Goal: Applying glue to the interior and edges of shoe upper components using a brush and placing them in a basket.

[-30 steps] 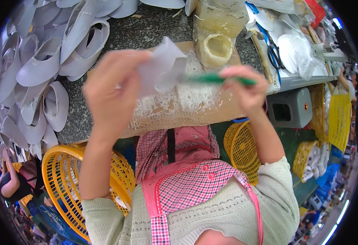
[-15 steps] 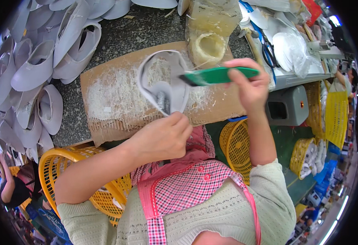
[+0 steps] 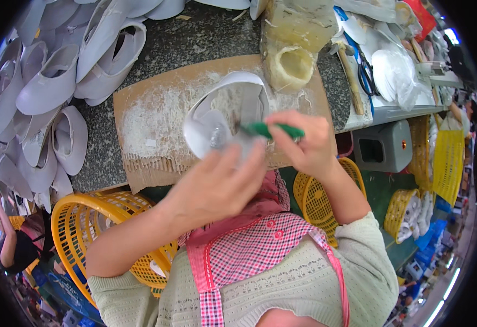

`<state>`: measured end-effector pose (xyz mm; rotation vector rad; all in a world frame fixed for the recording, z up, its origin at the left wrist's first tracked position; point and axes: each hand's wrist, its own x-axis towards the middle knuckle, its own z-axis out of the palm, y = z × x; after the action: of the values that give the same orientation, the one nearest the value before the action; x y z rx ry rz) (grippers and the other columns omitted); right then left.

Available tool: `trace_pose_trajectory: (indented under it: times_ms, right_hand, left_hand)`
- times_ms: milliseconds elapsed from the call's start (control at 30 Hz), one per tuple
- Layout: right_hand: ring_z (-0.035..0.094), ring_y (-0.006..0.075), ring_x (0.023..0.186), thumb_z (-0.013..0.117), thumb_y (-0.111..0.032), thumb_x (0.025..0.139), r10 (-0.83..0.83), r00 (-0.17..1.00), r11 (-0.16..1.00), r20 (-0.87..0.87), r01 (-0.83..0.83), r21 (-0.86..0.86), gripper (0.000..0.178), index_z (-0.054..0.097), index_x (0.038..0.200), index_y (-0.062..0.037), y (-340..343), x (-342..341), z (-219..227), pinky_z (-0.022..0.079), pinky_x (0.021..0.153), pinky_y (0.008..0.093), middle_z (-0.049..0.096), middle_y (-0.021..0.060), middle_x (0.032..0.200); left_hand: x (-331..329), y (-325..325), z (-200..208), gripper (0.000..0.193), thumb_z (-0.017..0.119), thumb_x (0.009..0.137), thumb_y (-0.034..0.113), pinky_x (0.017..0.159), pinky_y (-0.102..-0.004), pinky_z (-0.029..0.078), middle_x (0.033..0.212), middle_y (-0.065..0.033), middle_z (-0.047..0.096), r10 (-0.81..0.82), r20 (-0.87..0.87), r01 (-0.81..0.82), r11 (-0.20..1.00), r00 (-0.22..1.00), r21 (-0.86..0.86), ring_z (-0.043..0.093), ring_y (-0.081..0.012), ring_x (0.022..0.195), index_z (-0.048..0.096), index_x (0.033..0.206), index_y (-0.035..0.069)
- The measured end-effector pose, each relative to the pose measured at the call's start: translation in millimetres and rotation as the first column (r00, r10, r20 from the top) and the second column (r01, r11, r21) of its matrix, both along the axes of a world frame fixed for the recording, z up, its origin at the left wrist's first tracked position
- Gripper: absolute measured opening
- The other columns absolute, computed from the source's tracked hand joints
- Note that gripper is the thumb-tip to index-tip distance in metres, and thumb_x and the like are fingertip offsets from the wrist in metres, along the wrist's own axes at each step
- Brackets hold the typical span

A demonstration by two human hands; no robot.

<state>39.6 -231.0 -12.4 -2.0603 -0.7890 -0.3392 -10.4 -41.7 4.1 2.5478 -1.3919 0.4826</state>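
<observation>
A white shoe upper (image 3: 196, 136) stands opened into a loop over a glue-crusted cardboard sheet (image 3: 132, 101). My left hand (image 3: 216, 182), smeared by motion, has its fingers closed on the upper's near edge. In my right hand (image 3: 306, 144) is a green-handled brush (image 3: 290, 130), gripped between thumb and fingers. Its dark head reaches inside the loop, near the inner wall; blur hides whether it touches. Just beyond the right hand sits a glue-caked, yellowish pot (image 3: 294, 68) with a round opening.
White shoe uppers (image 3: 48, 82) are heaped at the left of the speckled worktop (image 3: 195, 32). A hammer (image 3: 350, 76) and scissors (image 3: 365, 73) lie to the right. Yellow baskets (image 3: 67, 223) stand below the near edge, and a grey plastic box (image 3: 393, 143) is at the right.
The brush has moved left and nearer to me, from over the upper's right edge to inside the loop. My left hand and the upper have shifted and turned slightly.
</observation>
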Motion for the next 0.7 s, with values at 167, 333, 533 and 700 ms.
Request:
trace_pose_trajectory:
  times_ms: [167,333,533,700]
  right_hand:
    - [0.06,0.0162,0.055,0.058,0.0,0.072,-0.019,0.935,0.946,-0.355,0.132,0.297,0.011,0.06,0.083,-0.0004,-1,-3,4,0.045,0.049,0.024,0.061,0.0116,0.069]
    - [0.06,0.019,0.058,0.06,0.002,0.069,0.048,0.999,0.973,0.01,-0.049,0.224,0.015,0.06,0.083,-0.0011,29,6,-23,0.046,0.051,0.0259,0.061,0.0106,0.073]
    - [0.057,0.0216,0.058,0.062,0.001,0.064,0.006,0.939,0.992,0.344,-0.049,0.116,0.018,0.061,0.081,-0.0055,49,16,-37,0.046,0.05,0.0291,0.06,0.0083,0.071]
    - [0.058,0.0208,0.06,0.061,-0.004,0.065,0.466,0.875,0.877,0.134,-0.476,0.065,0.014,0.062,0.079,-0.0066,39,21,-26,0.046,0.052,0.0292,0.061,0.0056,0.073]
  left_hand:
    - [-7,38,-21,0.031,0.053,0.065,0.008,0.075,-0.0362,0.043,0.109,-0.0163,0.048,0.307,-0.24,-0.281,0.95,0.921,0.139,0.047,-0.0273,0.09,0.054,0.094,-0.003]
    - [-11,41,-21,0.025,0.051,0.066,0.009,0.077,-0.0376,0.044,0.11,-0.0158,0.048,0.273,-0.124,-0.265,0.961,0.954,0.077,0.045,-0.0258,0.103,0.053,0.088,-0.001]
    - [-13,46,-32,0.021,0.057,0.065,0.011,0.08,-0.0384,0.043,0.104,-0.0116,0.055,0.178,-0.109,-0.177,0.984,0.978,0.015,0.052,-0.0255,0.099,0.052,0.084,0.005]
    - [-26,56,-54,0.028,0.056,0.064,0.011,0.064,-0.0297,0.047,0.086,-0.0095,0.057,0.236,0.072,-0.218,0.956,0.969,-0.197,0.056,-0.0206,0.076,0.056,0.091,0.003]
